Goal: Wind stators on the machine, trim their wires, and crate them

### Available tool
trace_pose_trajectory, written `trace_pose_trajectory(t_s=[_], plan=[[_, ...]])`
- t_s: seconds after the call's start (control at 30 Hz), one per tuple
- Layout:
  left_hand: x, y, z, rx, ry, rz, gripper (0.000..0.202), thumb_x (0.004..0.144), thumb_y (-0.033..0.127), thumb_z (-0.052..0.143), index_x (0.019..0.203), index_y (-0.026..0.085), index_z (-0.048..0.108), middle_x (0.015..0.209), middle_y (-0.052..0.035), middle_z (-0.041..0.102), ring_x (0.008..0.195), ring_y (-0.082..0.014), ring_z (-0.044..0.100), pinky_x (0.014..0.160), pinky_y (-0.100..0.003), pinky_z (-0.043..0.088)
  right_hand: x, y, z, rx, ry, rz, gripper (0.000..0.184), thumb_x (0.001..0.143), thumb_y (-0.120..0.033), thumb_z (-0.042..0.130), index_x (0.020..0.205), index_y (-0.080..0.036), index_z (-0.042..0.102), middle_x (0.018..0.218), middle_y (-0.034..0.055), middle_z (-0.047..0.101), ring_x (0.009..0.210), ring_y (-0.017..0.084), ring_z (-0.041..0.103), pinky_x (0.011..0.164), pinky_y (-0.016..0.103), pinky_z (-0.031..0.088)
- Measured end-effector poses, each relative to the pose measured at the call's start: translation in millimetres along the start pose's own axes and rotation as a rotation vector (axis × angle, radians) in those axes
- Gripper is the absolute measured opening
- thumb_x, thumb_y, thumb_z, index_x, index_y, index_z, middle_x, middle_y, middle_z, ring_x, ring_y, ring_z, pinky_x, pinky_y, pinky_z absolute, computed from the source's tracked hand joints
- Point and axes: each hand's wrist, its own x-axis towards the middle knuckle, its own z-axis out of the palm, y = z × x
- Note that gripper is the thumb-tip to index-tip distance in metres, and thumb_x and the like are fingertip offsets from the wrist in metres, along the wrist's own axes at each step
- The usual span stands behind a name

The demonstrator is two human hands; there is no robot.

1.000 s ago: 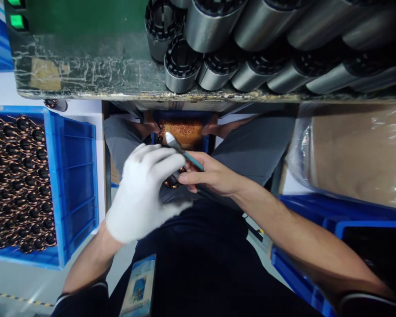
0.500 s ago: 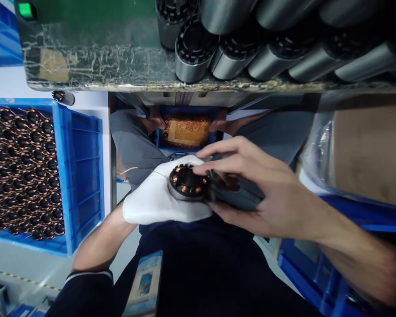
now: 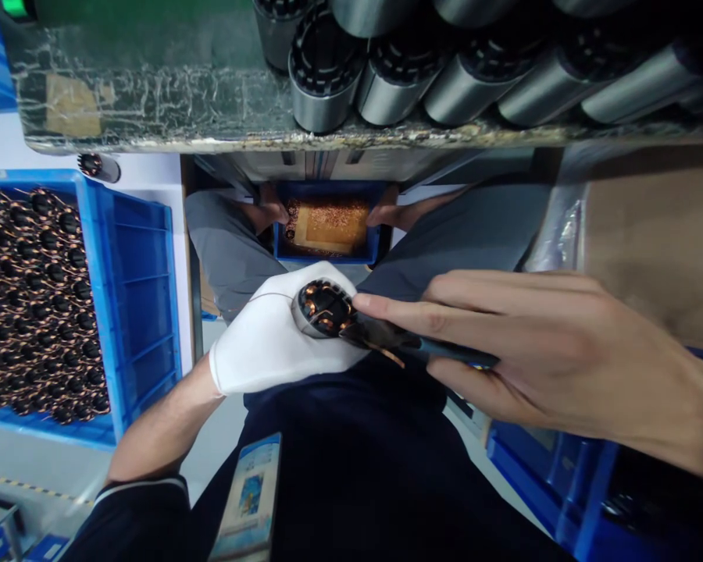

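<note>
We can read no words, numbers or brands here. The printed card [image 3: 247, 499] below the copper-wound stator [image 3: 323, 308] shows a small picture, but its lettering is too blurred.

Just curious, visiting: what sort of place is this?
Probably a motor-assembly workshop: a blue crate of copper-wound coils, metal cylinders on the bench, a wound stator in the left hand.

White cloth glove on left hand [image 3: 269, 351], matt knit. stator [image 3: 322, 308]: glossy copper wire, dull grey metal shell. tool [image 3: 445, 353]: dark, matt, prob. plastic grip. cylinders [image 3: 387, 90]: brushed metal, satin sheen. crate [image 3: 146, 289]: smooth blue plastic. worktop [image 3: 152, 109] edge: green, cracked, rough. bag [image 3: 554, 226]: clear glossy film.
</note>
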Motion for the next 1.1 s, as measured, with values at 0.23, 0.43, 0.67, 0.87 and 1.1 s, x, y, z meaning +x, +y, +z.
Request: trace_pose_trajectory(t_s=[0.23,0.43,0.67,0.87,1.1], plan=[[10.1,-0.4,8.5,0.185,0.077,-0.050,0.034,0.078,0.028,0.086,0.092,0.024,0.056,0.083,0.0046,0.067,0.074,-0.0137,0.059,0.067,-0.028,0.047,8.6,4.6,3.5,0.080,-0.013,0.046,0.077,0.098,-0.013,0.062,0.173,-0.032,0.060,0.101,0.0066,0.070,0.078,0.025,0.069,0.061,0.039,0.055],[19.2,8.5,13.8,0.356,0.062,-0.079,0.030,0.074,0.034,0.079,0.088,0.026,0.053,0.079,0.0032,0.064,0.068,-0.0147,0.052,0.065,-0.031,0.042,4.0,2.1,2.6,-0.086,0.015,0.018,0.075,0.099,-0.018,0.062,0.173,-0.033,0.061,0.099,0.0064,0.071,0.079,0.027,0.067,0.065,0.041,0.053],[24.3,5.1,19.6,0.469,0.036,-0.095,0.029,0.078,0.032,0.076,0.087,0.027,0.049,0.083,-0.0007,0.070,0.073,-0.0197,0.063,0.069,-0.035,0.049,1.3,7.5,4.3,-0.017,0.006,0.077,0.075,0.103,-0.016,0.058,0.176,-0.033,0.058,0.088,0.0020,0.069,0.070,0.022,0.066,0.062,0.038,0.052],[23.9,4.4,28.4,0.622,0.058,-0.073,0.037,0.076,0.038,0.083,0.087,0.027,0.049,0.080,0.0007,0.069,0.068,-0.0201,0.061,0.068,-0.038,0.045,4.3,8.4,7.0,-0.075,-0.017,0.067,0.072,0.101,-0.017,0.060,0.172,-0.029,0.062,0.091,0.0045,0.072,0.073,0.025,0.069,0.057,0.037,0.051],[25.3,-16.8,24.5,-0.017,-0.038,-0.130,0.023,0.077,0.031,0.085,0.093,0.021,0.071,0.094,-0.0034,0.079,0.083,-0.0201,0.070,0.082,-0.034,0.055,5.2,19.9,20.2,0.311,-0.028,0.256,0.062,0.101,-0.017,0.066,0.162,-0.030,0.073,0.144,0.0042,0.085,0.128,0.033,0.085,0.109,0.047,0.071]])
